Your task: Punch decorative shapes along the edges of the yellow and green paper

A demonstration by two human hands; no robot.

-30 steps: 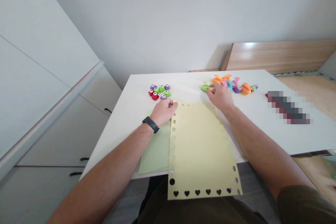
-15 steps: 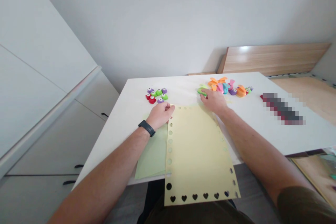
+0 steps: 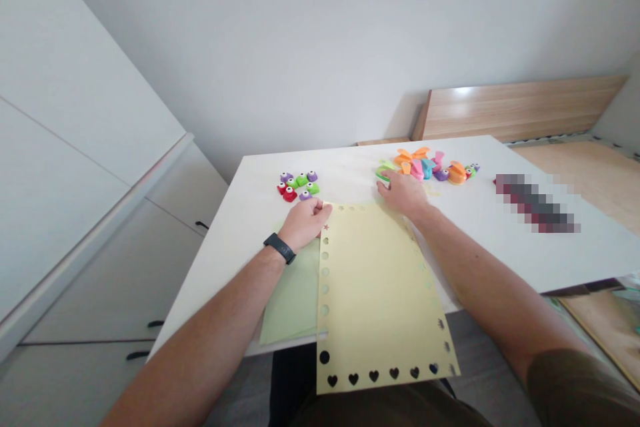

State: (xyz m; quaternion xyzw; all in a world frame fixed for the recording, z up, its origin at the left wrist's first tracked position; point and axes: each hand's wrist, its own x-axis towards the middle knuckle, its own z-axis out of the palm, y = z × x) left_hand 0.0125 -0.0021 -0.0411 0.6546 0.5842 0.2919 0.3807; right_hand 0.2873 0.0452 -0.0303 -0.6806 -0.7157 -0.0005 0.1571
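My left hand point(image 3: 306, 221), with a black band on the wrist, pinches the top left corner of a yellow sheet of paper point(image 3: 375, 280). Shaped holes run along the sheet's edges: hearts at the bottom, circles on the left, crowns at the lower right. Its lower end hangs past the table edge. Beyond the sheet, my right hand point(image 3: 404, 195) has its thumb and forefinger apart beside a green paper punch point(image 3: 384, 171); whether a fingertip touches it I cannot tell. Pale green sheets point(image 3: 293, 297) lie under the yellow one on the left.
Several small punches point(image 3: 300, 179) in red, green and purple, with eye-like knobs, stand at the back left of the white table point(image 3: 225, 240). Orange, pink and blue punches point(image 3: 418, 165) crowd behind my right hand. A blurred dark object point(image 3: 537, 203) lies at the right.
My right hand has drawn back slightly from the green punch, and more of the punch shows. My left hand still holds the sheet's corner.
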